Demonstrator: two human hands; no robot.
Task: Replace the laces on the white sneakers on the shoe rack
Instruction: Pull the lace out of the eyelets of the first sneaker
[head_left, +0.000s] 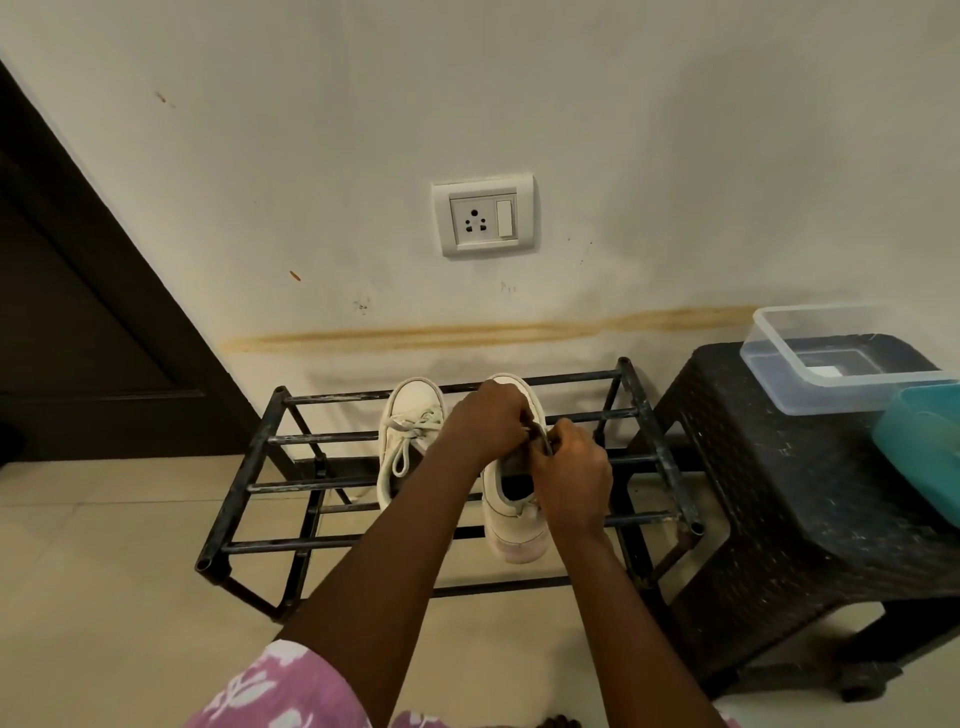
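Observation:
Two white sneakers stand toes to the wall on the black metal shoe rack (291, 437). The left sneaker (410, 415) has a white lace tied in a bow. Both my hands work over the right sneaker (517, 514). My left hand (485, 423) covers its front, fingers curled on the lace (540, 436) at the eyelets. My right hand (571, 475) pinches the same lace just beside it. The lace is mostly hidden between my fingers.
A dark plastic stool (789, 467) stands right of the rack, carrying a clear plastic box (779, 353) and a teal lid or container (919, 452). A wall socket (483, 215) sits above the rack. A dark door (78, 312) is at left. The floor is pale tile.

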